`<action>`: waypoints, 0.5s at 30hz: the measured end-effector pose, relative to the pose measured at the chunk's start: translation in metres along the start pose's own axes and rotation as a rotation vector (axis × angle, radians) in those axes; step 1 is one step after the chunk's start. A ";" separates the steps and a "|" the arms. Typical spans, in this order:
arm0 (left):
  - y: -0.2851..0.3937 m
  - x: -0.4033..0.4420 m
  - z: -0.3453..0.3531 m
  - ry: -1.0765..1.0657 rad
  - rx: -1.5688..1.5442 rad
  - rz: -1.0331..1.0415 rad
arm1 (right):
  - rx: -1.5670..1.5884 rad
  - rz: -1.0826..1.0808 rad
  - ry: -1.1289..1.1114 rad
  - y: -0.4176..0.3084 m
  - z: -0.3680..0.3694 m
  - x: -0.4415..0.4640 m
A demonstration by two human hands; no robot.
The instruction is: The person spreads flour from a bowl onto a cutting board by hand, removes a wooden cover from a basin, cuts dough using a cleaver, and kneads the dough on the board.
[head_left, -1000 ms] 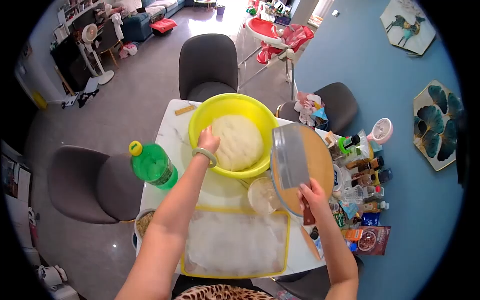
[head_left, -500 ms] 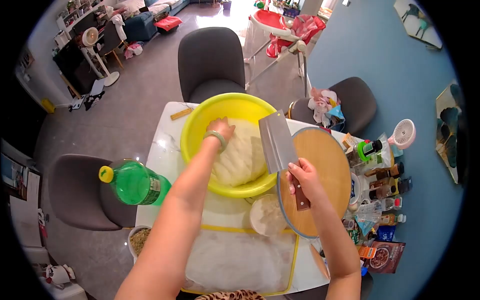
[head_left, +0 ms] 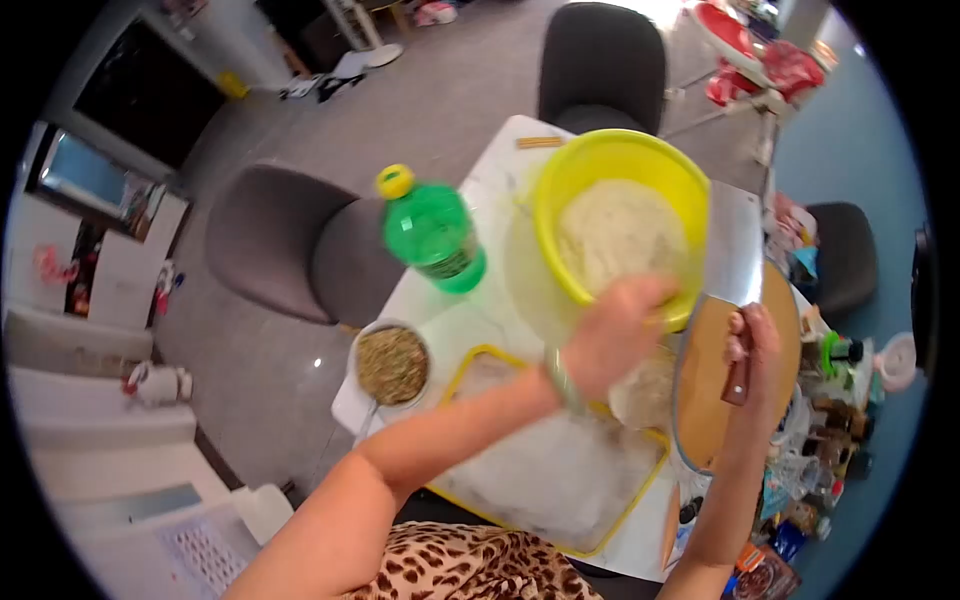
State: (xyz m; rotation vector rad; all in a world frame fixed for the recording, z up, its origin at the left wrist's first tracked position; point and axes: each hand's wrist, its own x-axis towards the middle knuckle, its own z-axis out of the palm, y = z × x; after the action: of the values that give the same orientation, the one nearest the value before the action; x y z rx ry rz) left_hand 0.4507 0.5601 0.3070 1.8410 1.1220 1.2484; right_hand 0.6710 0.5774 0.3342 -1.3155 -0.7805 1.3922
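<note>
My right hand (head_left: pixel 758 345) grips a cleaver (head_left: pixel 733 245) by its brown wooden handle, blade pointing away from me. Below it is a round wooden board (head_left: pixel 712 350). In a yellow basin (head_left: pixel 553 262) lies a large mass of pale dough (head_left: pixel 625 235). My left hand (head_left: pixel 622 330), with a pale green bangle at the wrist, hovers at the basin's front rim. Motion smears its fingers, so its grip is unclear. Partly hidden behind that hand is a whitish container of flour (head_left: pixel 648 392). A flour-dusted mat (head_left: pixel 540 470) with a yellow border lies in front of me.
A green bottle (head_left: pixel 432 238) with a yellow cap and a bowl of chopped filling (head_left: pixel 392 365) stand on the left. Crowding the right edge are several bottles and packets (head_left: pixel 825 440). Grey chairs (head_left: pixel 290 245) surround the table. A rolling pin (head_left: pixel 671 525) lies near the front right.
My left hand has come out of the basin, off the dough, toward me. My right hand still holds the cleaver. The head view has turned left and down.
</note>
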 end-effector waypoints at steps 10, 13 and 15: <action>0.097 -0.163 -0.097 -0.803 -0.561 -0.161 | 0.183 0.055 -0.145 -0.019 -0.031 -0.015; 0.117 -0.159 -0.150 -0.809 -0.468 -0.137 | 0.212 0.027 -0.180 -0.030 -0.026 -0.026; 0.123 -0.173 -0.169 -0.734 -0.511 -0.097 | 0.216 -0.003 -0.172 -0.038 -0.020 -0.033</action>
State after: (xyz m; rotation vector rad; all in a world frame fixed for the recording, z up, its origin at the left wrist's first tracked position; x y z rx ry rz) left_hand 0.2969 0.3584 0.4027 1.6005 0.4267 0.6162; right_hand 0.6950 0.5522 0.3759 -1.0379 -0.7228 1.5555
